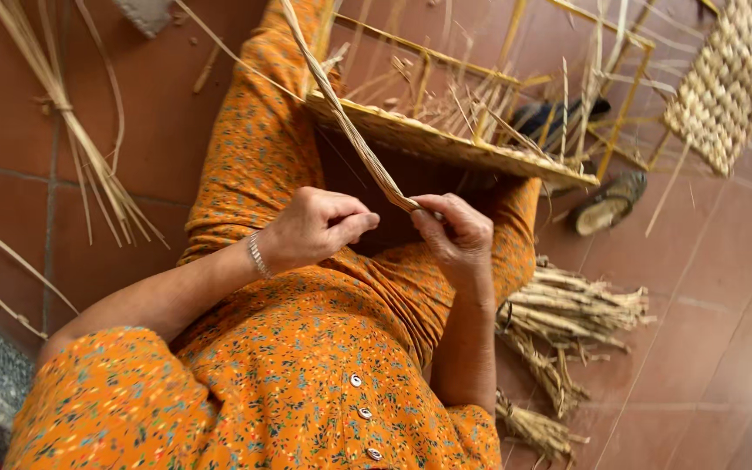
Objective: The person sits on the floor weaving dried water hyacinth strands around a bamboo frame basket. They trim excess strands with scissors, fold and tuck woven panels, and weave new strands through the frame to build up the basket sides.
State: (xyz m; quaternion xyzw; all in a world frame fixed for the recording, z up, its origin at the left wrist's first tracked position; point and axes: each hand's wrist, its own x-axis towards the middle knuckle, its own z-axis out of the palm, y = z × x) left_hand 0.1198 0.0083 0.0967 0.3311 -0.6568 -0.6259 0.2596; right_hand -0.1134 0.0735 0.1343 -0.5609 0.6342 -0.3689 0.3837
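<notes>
A: Head view, entry one. Your left hand [311,228] and right hand [456,233] meet over your lap; each grip is pinched on the twisted straw strand [350,130]. State of the strand?

B: Flat, pale, fibrous, tightly twisted. It runs from your fingertips up and left, across the woven base [446,144] resting on your knee.

A: Note the base.

B: Close-plaited straw panel, tan, held in a yellow wire frame [515,39] with loose stalks standing up from the weave.

A: Other materials?

B: Second woven panel [733,78], chunky basket weave, upper right. Bundles of dry straw [567,309] lie on the floor [707,287] just beside your right elbow; long loose stalks [89,157] lie to your left. Floor is smooth red-brown tile. One sandal [609,202] lies past the frame. Your dress [306,365] is orange floral cloth with small buttons; metal bracelet [258,255] on the left wrist.

A: Packages, labels, signs?

B: None seen.
</notes>
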